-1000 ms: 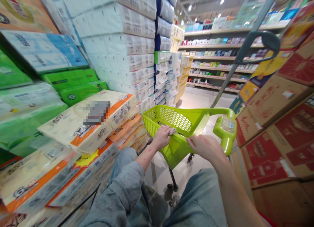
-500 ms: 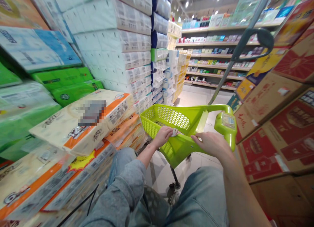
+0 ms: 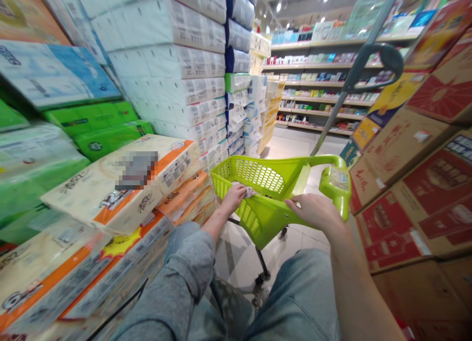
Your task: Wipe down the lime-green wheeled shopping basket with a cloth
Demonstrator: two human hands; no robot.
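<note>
two hands are at the lime-green cart, a slotted plastic basket on a wheeled frame that stands on pale, glossy floor tiles in a brightly lit shop. the left hand is closed on a small whitish cloth, pressed to the basket's near rim. the right hand rests over the same rim, nearer the handle; its lower fingers are hidden, so whether it grips cannot be told. to the left, shrink-wrapped paper packs rise in a tall stack, with a pixelated object lying on a lower cream-and-orange pack. red and brown cartons line the right, and stocked shelves span the back under ceiling lights.
</note>
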